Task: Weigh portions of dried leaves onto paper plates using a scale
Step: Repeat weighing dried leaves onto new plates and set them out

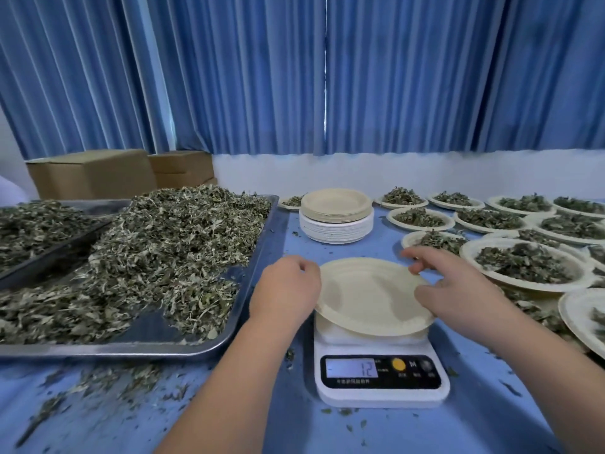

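Left hand [285, 286]: fingers curled close together round the left rim of the empty paper plate [366, 299]. The fingertips are hidden behind the knuckles.

Right hand [458, 286]: fingers spread and lightly bent over the plate's right rim, with the thumb lying on the rim. It cannot be told whether this hand grips the plate or only touches it.

The plate sits on the white digital scale [381, 393], tilted slightly, and overhangs the platform. The display reads 12.

To the left, a metal tray [147, 334] holds a heap of dried leaves [170, 240]. Loose fragments lie on the blue table cover [262, 427].

Behind the scale stands a stack of unused plates [336, 221]. To the right are filled plates [523, 263], set close together and some overlapping.

Cardboard boxes [91, 175] stand at the far left, below the blue curtains [229, 77].
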`<state>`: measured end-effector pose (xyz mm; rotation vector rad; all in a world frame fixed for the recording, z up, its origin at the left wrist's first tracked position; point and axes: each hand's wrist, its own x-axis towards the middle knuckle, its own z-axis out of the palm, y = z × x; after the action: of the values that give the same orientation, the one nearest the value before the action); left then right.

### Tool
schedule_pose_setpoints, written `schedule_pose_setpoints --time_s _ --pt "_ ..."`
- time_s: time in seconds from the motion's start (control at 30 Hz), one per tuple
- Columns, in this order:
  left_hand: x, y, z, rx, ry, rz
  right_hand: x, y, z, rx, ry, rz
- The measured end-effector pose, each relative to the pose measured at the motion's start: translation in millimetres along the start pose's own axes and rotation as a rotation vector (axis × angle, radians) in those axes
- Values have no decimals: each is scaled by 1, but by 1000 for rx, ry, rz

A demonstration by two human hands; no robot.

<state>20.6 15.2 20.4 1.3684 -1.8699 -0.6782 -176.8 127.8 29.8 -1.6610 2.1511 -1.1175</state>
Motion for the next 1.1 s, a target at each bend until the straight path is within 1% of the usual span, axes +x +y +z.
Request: schedule_pose_setpoints --time_s 0.07,0.17,0.23,0.33,0.4,0.43,0.47,0.53,0.57,0.67,0.7,0.73,0.8,0.9,0.97,1.03,1.1 --pt "-3 1 -1 121 -21 41 -1 0 -2 -34 -20 5" --pt "-5 4 -3 210 -15 46 -3 -1 -2 -92 -16 0" --pt "-4 4 -8 230 58 74 -3 -2 -4 -58 8 16" --pt "2 -3 -29 243 225 81 -2 1 -5 -43 34 67" --pt "11 -16 -48 273 302 40 -1 5 -5 -60 55 86" --pt "16 -24 -59 314 306 -1 0 7 -5 -49 67 93" --pt "20 -32 -68 379 281 -59 1 7 -5 -24 78 98" --pt "25 -48 -80 514 146 -171 1 8 -5 24 97 110" --pt "25 -55 -83 538 62 -203 1 8 -5 33 106 112" --pt "23 -66 -84 494 -197 -304 3 9 -5 63 136 104" --pt "23 -66 -83 524 -255 -323 3 10 -6 78 146 107" --pt "24 -66 -82 570 -271 -322 3 11 -7 84 154 109" --pt "25 -61 -81 649 -216 -288 3 12 -9 85 162 108" --pt "23 -57 -77 678 -157 -281 2 12 -11 110 164 107" --pt "20 -54 -73 635 -198 -285 1 11 -12 113 159 100" --pt "15 -50 -71 571 -282 -307 1 10 -13 112 154 93" --pt "13 -49 -70 566 -317 -306 0 9 -12 99 147 84"
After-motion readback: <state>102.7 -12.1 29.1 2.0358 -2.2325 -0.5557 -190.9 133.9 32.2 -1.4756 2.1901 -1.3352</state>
